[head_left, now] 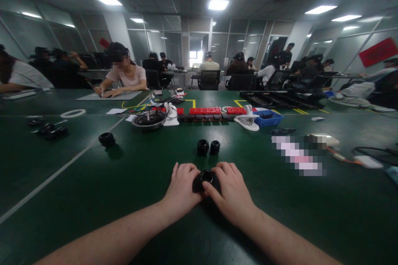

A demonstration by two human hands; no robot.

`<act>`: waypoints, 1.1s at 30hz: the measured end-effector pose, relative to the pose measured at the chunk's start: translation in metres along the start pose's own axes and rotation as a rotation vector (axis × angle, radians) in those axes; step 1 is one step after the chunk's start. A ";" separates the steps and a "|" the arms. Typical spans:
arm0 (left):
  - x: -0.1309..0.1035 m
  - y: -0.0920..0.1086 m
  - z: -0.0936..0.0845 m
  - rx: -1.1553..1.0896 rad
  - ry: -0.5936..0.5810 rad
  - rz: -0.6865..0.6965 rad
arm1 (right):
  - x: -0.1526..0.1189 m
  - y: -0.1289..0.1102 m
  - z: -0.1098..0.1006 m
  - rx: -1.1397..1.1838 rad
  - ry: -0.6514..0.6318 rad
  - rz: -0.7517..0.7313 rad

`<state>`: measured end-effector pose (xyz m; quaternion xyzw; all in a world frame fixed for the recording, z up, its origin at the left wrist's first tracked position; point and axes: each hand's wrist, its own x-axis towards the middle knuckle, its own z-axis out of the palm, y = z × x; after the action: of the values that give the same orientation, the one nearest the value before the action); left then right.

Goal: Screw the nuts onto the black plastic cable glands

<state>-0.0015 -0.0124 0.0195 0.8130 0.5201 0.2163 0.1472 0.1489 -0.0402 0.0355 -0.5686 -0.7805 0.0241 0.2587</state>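
Observation:
Both my hands meet low in the middle of the green table (93,182). My left hand (182,188) and my right hand (231,192) together grip a small black round fitting (205,177), its open end facing up. Fingers of both hands curl around its sides. Just beyond the hands, two more black round fittings (203,146) (214,146) stand side by side on the table. Another black fitting (107,138) sits apart at the left.
A metal bowl (148,119), a row of red blocks (205,110), a white clip-like tool (247,121) and a blue tray (268,118) lie further back. Black parts (49,129) and a white ring (72,113) sit far left. A person writes across the table; others sit behind.

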 end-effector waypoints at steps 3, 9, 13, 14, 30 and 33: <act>-0.001 0.002 -0.001 0.006 -0.012 -0.006 | 0.001 -0.001 0.000 0.014 -0.018 0.013; -0.002 0.003 0.001 0.007 -0.014 0.014 | 0.002 -0.001 0.001 0.036 -0.031 0.036; -0.002 0.001 0.003 0.011 -0.002 0.025 | 0.003 -0.002 0.000 0.089 -0.040 0.036; -0.002 0.001 0.003 0.013 0.004 0.027 | 0.003 -0.002 0.000 0.105 -0.040 0.032; -0.005 0.004 0.006 -0.002 -0.011 0.065 | 0.003 -0.007 -0.003 0.167 -0.062 -0.053; -0.006 0.004 0.007 -0.006 -0.022 0.067 | 0.002 -0.008 -0.005 0.163 -0.080 -0.072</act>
<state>0.0029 -0.0196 0.0144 0.8319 0.4902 0.2139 0.1480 0.1429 -0.0421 0.0432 -0.5157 -0.8058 0.1009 0.2732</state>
